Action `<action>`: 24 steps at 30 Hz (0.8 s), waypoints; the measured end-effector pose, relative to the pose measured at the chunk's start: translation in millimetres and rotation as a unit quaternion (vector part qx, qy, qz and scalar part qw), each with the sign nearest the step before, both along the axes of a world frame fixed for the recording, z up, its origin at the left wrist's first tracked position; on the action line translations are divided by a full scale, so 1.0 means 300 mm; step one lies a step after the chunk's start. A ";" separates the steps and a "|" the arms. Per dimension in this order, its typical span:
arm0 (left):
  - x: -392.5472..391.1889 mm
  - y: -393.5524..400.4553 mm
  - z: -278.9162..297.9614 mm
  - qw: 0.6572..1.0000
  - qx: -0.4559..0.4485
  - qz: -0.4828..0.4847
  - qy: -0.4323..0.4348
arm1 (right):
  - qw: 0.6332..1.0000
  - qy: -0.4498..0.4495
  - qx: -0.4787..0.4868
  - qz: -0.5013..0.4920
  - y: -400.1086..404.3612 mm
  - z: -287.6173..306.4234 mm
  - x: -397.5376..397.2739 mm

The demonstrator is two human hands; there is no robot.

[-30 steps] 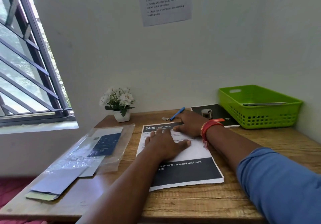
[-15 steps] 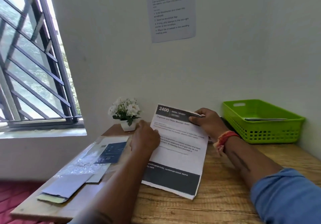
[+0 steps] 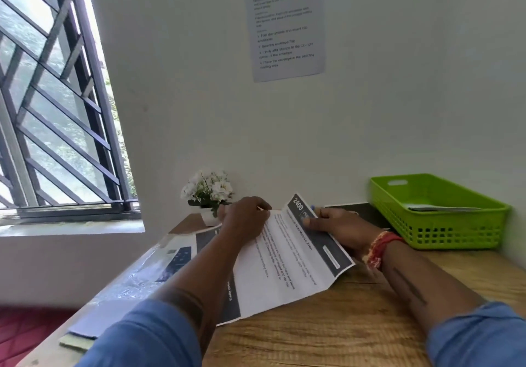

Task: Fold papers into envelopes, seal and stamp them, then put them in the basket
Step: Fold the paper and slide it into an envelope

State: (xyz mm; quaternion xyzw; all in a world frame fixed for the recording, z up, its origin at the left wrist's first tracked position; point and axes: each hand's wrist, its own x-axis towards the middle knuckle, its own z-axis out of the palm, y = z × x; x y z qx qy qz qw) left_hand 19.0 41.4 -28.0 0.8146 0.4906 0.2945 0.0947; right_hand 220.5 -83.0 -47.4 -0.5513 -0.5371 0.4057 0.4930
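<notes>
Paper [image 3: 287,261] over wooden desk [image 3: 355,324], by window [image 3: 57,96]

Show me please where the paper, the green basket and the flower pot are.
paper [image 3: 284,264], head view, white middle of the sheet
green basket [image 3: 444,230], head view, front wall
flower pot [image 3: 208,216], head view, white side of the pot

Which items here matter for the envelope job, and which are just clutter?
For the job:
- printed paper, held by left hand and right hand
- plastic sleeve of envelopes
- green basket

Lying about:
- flower pot
- black booklet
- instruction sheet on wall
</notes>
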 end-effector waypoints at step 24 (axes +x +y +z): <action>0.078 0.028 -0.161 0.975 0.169 -0.141 -0.009 | 0.903 -0.427 -0.005 -0.039 0.089 -0.017 -0.071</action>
